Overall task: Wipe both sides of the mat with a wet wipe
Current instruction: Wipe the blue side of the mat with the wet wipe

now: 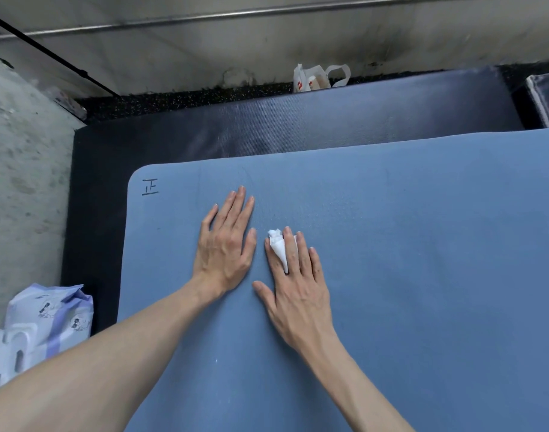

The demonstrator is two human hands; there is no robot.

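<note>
A blue mat (407,275) lies flat and fills most of the view, with a black handwritten mark near its far left corner. My left hand (224,241) rests flat on it with fingers straight and slightly spread. Just to its right, my right hand (295,285) lies palm down on the mat. A crumpled white wet wipe (277,246) is threaded between its index and middle fingers, and the straight fingers press the wipe against the mat.
A dark navy mat (267,129) lies under and beyond the blue one. A pale blue pack of wet wipes (42,332) sits at the lower left on the floor. A white plastic bag (316,77) stands by the far wall. Another dark pad (547,98) is at the far right.
</note>
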